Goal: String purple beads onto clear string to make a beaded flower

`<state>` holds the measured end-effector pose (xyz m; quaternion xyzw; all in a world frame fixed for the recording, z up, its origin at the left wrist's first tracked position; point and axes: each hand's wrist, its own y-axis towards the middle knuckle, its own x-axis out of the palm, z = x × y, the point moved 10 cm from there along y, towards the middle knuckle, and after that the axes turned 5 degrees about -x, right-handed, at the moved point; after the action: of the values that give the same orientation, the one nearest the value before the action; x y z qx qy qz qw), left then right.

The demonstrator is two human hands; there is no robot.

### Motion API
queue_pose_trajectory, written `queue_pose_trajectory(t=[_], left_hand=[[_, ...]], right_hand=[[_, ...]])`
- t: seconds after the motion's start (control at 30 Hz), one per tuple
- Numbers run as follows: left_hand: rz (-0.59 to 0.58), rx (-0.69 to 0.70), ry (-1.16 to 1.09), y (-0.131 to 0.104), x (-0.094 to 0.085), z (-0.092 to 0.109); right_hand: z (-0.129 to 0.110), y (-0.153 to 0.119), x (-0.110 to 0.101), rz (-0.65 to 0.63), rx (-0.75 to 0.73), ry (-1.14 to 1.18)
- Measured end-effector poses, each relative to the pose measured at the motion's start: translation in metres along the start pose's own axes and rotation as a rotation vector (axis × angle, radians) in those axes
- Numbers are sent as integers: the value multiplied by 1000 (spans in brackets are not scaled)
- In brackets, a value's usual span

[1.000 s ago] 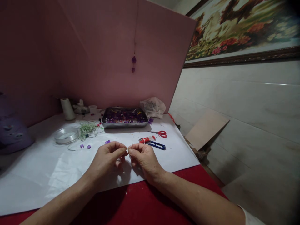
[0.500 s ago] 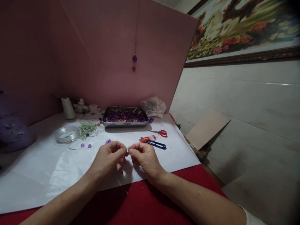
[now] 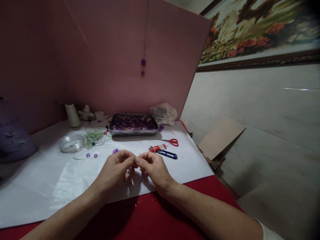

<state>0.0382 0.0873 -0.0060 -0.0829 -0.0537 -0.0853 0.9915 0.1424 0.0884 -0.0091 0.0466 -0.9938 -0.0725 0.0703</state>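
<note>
My left hand (image 3: 119, 166) and my right hand (image 3: 154, 169) meet fingertip to fingertip above the front of the white sheet (image 3: 72, 180). Both are pinched closed; what sits between the fingertips is too small to make out. A bit of purple shows under the fingers of my left hand. Just beyond my right hand lie a red lighter (image 3: 157, 148) and blue-handled snips (image 3: 168, 154). Purple beads (image 3: 115, 151) rest behind my left hand, and two more purple beads (image 3: 91, 155) lie farther left.
A metal tray (image 3: 133, 133) of beads stands at the back, beside a plastic bag (image 3: 163, 114). Red scissors (image 3: 173, 142) lie before it. At left are a clear spool (image 3: 72, 143), green threads (image 3: 94, 137) and a thread cone (image 3: 72, 115). A beaded string (image 3: 143, 62) hangs behind.
The fingertips of my right hand have shifted slightly left, pressing closer against those of my left hand. More purple shows beneath my left fingers.
</note>
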Motion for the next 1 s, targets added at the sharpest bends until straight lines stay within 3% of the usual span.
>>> queue_pose_trajectory(t=[0.43,1.0], left_hand=[[14,74,132,-2,2,11],[-3,42,68,-1,4,5]], right_hand=[[11,1,2,-23,35,38],[6,-2,11,-58,138,436]])
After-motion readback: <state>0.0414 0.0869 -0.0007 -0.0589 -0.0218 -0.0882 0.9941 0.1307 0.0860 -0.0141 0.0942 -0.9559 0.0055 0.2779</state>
